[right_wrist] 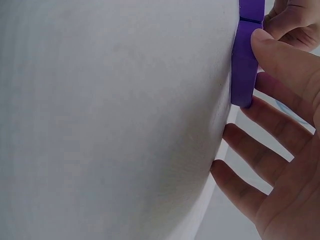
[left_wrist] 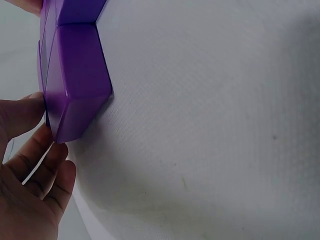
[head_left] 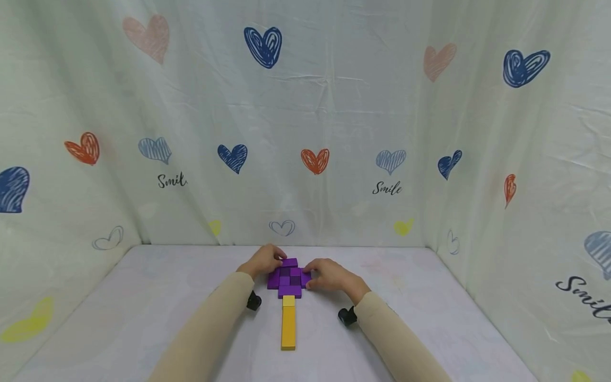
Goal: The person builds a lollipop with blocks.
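Note:
Several purple blocks (head_left: 289, 291) lie close together on the white tabletop, forming a rough rounded cluster. At the cluster's far left, my left hand (head_left: 266, 260) has its thumb and fingers at the end of a purple block (left_wrist: 82, 60); the contact is partly hidden. On the right side, my right hand (head_left: 331, 275) pinches the outer purple block (right_wrist: 244, 65), thumb at its near end and a finger at its far end. Its other fingers spread out beside the block. Below the cluster, a long yellow block (head_left: 288, 331) and a short lighter yellow block (head_left: 288, 301) form a straight stem.
A pale curtain (head_left: 334, 111) printed with hearts and words hangs behind and on both sides of the table (head_left: 181, 297). Dark wrist cameras sit under both forearms, near the tabletop. The table's far edge runs just beyond the hands.

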`<state>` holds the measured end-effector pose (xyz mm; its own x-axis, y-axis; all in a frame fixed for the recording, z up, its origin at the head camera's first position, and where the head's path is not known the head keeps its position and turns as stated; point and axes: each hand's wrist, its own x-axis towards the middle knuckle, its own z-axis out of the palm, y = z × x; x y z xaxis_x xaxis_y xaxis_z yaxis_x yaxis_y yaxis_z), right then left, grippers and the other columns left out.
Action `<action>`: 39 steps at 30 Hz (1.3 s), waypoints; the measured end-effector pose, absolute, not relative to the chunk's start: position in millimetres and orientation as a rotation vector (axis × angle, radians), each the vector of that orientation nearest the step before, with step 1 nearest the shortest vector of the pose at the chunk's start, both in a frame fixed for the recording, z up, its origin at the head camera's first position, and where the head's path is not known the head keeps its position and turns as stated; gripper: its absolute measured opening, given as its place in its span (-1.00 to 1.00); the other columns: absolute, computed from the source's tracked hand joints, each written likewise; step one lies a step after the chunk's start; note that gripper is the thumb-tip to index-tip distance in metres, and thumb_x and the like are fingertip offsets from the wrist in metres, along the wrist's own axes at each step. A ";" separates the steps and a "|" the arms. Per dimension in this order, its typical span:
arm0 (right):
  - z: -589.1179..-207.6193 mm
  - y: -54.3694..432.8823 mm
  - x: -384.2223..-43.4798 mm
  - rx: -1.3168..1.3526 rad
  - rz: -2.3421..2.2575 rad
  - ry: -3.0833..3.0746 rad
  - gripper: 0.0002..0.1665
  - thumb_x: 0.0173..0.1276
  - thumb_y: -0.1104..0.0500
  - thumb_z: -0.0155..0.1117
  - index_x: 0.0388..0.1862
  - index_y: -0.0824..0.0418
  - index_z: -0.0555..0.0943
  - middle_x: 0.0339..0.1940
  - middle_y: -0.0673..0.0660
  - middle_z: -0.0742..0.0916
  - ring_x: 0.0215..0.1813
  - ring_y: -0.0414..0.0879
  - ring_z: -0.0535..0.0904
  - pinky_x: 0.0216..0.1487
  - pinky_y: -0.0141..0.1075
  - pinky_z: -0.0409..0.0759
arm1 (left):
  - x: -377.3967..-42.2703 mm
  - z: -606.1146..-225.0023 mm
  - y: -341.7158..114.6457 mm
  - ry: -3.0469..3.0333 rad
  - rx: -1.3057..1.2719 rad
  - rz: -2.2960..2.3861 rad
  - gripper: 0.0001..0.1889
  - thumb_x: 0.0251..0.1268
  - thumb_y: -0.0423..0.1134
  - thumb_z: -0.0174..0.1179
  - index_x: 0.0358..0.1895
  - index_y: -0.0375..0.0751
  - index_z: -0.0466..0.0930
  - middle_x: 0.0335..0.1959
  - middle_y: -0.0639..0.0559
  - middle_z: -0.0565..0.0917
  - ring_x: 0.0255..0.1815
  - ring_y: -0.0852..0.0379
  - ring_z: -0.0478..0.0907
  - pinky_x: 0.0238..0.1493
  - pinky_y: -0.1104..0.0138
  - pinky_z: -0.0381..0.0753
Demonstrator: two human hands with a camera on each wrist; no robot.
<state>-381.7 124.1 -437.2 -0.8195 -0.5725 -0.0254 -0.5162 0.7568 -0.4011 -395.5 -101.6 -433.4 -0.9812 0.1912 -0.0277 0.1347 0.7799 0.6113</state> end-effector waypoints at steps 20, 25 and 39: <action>-437.8 124.0 -382.3 -0.823 -0.562 2.812 -0.49 0.20 -0.02 0.40 0.15 0.03 0.60 0.13 -0.05 0.63 0.22 -0.07 0.46 0.30 -0.09 0.36 | -391.3 -429.6 -93.8 2.831 0.249 1.028 -0.74 0.29 -0.42 0.13 -0.01 -0.19 0.68 -0.11 -0.06 0.64 -0.11 0.04 0.54 0.08 0.11 0.53; -437.1 123.0 -381.7 -0.841 -0.561 2.815 -0.49 0.20 -0.02 0.40 0.14 0.05 0.60 0.13 -0.03 0.63 0.21 -0.07 0.47 0.30 -0.09 0.36 | -391.8 -430.7 -93.9 2.825 0.241 1.032 -0.73 0.29 -0.42 0.13 -0.01 -0.17 0.68 -0.10 -0.05 0.64 -0.10 0.04 0.53 0.09 0.10 0.52; -438.7 121.3 -382.0 -0.811 -0.589 2.809 -0.49 0.18 -0.01 0.42 0.13 0.05 0.61 0.13 -0.01 0.63 0.20 -0.05 0.47 0.29 -0.07 0.37 | -390.2 -429.5 -93.9 2.827 0.245 1.025 -0.74 0.29 -0.43 0.12 -0.02 -0.18 0.69 -0.10 -0.06 0.65 -0.08 0.03 0.55 0.10 0.10 0.52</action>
<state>-382.0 121.3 -438.7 -0.8403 -0.5405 -0.0426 -0.4779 0.7755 -0.4126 -390.2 -93.9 -429.5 -0.9791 0.1937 -0.0615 0.1093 0.7570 0.6442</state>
